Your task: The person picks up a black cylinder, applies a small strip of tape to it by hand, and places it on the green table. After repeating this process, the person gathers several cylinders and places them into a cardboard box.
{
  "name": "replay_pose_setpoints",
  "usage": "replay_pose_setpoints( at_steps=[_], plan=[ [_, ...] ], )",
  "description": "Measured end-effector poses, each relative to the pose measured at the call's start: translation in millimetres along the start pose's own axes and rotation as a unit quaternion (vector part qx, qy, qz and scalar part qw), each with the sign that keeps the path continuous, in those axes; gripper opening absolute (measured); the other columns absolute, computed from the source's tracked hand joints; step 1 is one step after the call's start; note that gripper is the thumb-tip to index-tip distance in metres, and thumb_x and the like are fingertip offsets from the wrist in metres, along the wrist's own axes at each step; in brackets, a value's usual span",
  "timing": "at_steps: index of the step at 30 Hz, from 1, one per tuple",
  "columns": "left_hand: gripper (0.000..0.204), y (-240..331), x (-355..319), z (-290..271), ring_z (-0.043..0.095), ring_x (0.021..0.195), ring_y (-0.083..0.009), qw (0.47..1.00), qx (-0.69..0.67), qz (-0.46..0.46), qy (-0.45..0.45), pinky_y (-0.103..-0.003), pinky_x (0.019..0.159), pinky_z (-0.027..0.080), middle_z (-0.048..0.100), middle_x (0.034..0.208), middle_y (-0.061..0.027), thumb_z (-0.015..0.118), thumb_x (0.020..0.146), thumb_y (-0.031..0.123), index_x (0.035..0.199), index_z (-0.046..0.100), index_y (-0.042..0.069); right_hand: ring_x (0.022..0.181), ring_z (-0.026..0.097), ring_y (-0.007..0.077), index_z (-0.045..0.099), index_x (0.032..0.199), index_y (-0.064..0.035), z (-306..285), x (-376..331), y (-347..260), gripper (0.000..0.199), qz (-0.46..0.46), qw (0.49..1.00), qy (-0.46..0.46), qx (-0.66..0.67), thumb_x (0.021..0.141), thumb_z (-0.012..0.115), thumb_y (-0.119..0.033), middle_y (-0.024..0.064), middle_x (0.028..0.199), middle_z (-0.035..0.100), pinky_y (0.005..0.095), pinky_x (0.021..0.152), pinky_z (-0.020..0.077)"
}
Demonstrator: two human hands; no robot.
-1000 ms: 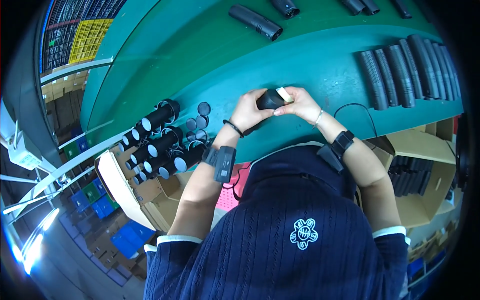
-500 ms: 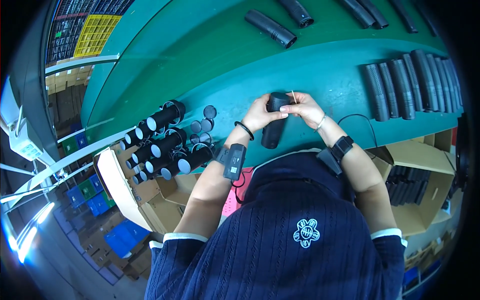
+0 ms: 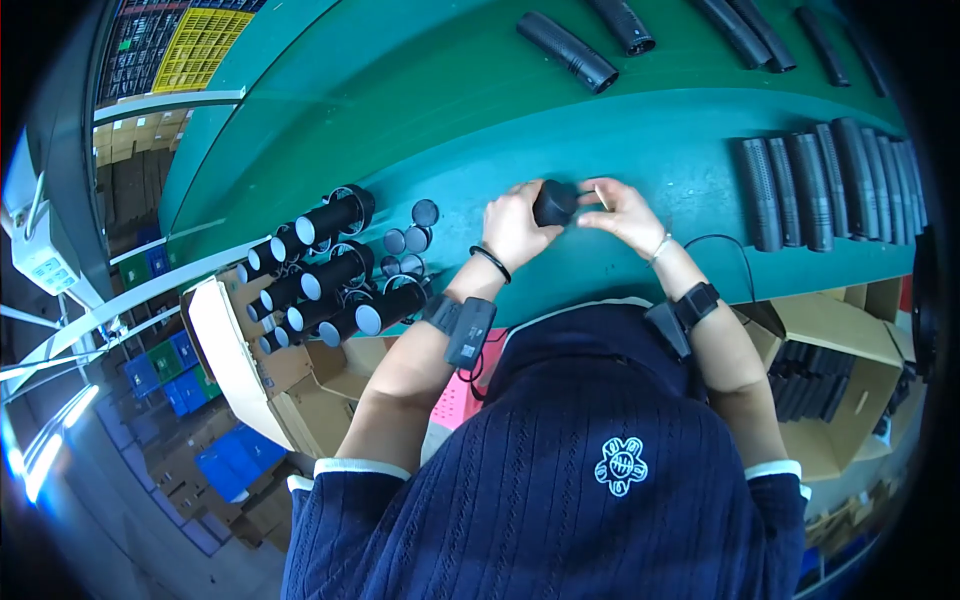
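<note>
My left hand (image 3: 517, 222) is wrapped around a black cylinder (image 3: 557, 203) with a rounded end, tipped so that this end faces up toward me. Just right of it, my right hand (image 3: 625, 220) has thumb and forefinger spread apart, near the cylinder but not gripping it. A thin pale stick (image 3: 602, 197) shows among its other fingers, which are slightly blurred. Left of my hands lie several small round dark discs (image 3: 425, 212) and a group of black tubes (image 3: 325, 222) with pale round ends.
A row of black perforated tubes (image 3: 808, 190) lies at the right of the green table (image 3: 640, 130). More black tubes (image 3: 568, 50) lie along the far side. An open carton (image 3: 835, 375) with dark parts stands below right; another carton (image 3: 235, 365) is at the left.
The cylinder has turned from lying lengthwise toward me to showing its end. My right hand has moved off it to the right, thumb and forefinger parting. The view has shifted slightly.
</note>
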State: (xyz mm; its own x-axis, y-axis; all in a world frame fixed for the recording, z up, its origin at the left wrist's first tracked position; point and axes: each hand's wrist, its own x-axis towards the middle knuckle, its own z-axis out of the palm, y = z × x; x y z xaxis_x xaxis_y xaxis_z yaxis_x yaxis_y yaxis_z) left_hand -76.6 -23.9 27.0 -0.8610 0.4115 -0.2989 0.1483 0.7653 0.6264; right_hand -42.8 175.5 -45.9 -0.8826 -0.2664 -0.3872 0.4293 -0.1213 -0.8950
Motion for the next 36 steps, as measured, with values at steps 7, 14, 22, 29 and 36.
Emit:
replay_pose_setpoints(
  at_steps=[7, 14, 22, 29, 36],
  plan=[
    [0.060, -3.2, 5.9, 12.9, 0.065, 0.094, -0.0367, 0.984, 0.173, -0.026, -0.012, -0.044, 0.081, 0.053, 0.065, 0.111, -0.0169, 0.080, 0.063, 0.024, 0.117, 0.061, 0.005, 0.094, 0.057, 0.0385, 0.054, 0.124, -0.0029, -9.5, -2.1, -7.5, 0.048, -0.239, 0.803, 0.175, -0.516, 0.077, 0.064, 0.000, 0.0150, 0.104, 0.059, 0.0406, 0.087, 0.0477],
    [0.059, -26.0, 13.5, 21.3, 0.067, 0.087, -0.0222, 0.971, -0.228, -0.041, -0.050, -0.034, 0.079, 0.052, 0.069, 0.095, -0.0133, 0.086, 0.063, 0.029, 0.108, 0.062, -0.001, 0.100, 0.056, 0.0125, 0.052, 0.128, -0.0002, 28.7, 3.7, 9.5, 0.050, 0.020, 0.989, -0.025, 0.145, 0.084, 0.071, -0.015, 0.0039, 0.109, 0.061, 0.0282, 0.089, 0.0458],
    [0.056, -22.3, -11.2, 28.9, 0.065, 0.085, -0.0172, 0.936, -0.345, -0.058, -0.025, -0.031, 0.076, 0.053, 0.068, 0.093, -0.0122, 0.085, 0.064, 0.020, 0.108, 0.060, -0.003, 0.090, 0.061, 0.0138, 0.056, 0.121, 0.0035, 46.1, -11.7, -1.0, 0.049, 0.013, 0.986, 0.029, 0.163, 0.075, 0.072, 0.002, 0.0069, 0.102, 0.065, 0.0284, 0.081, 0.0502],
    [0.047, -13.2, -11.7, 9.6, 0.068, 0.079, -0.0166, 0.979, -0.201, -0.041, -0.016, -0.031, 0.071, 0.054, 0.070, 0.088, -0.0102, 0.084, 0.064, 0.017, 0.104, 0.065, 0.000, 0.093, 0.062, 0.0148, 0.057, 0.118, 0.0032, 46.4, -8.2, 3.8, 0.047, 0.000, 0.991, 0.002, 0.135, 0.075, 0.075, -0.004, 0.0071, 0.103, 0.065, 0.0307, 0.085, 0.0496],
    [0.053, -27.1, -9.8, -4.7, 0.067, 0.085, -0.0355, 0.988, 0.151, -0.033, -0.008, -0.043, 0.077, 0.053, 0.069, 0.093, -0.0172, 0.079, 0.061, 0.024, 0.108, 0.064, 0.004, 0.085, 0.058, 0.0313, 0.062, 0.090, -0.0034, -11.0, 7.6, -3.3, 0.025, -0.181, 0.806, 0.204, -0.525, 0.069, 0.074, -0.006, 0.0131, 0.089, 0.062, 0.0415, 0.080, 0.0462]
  ],
)
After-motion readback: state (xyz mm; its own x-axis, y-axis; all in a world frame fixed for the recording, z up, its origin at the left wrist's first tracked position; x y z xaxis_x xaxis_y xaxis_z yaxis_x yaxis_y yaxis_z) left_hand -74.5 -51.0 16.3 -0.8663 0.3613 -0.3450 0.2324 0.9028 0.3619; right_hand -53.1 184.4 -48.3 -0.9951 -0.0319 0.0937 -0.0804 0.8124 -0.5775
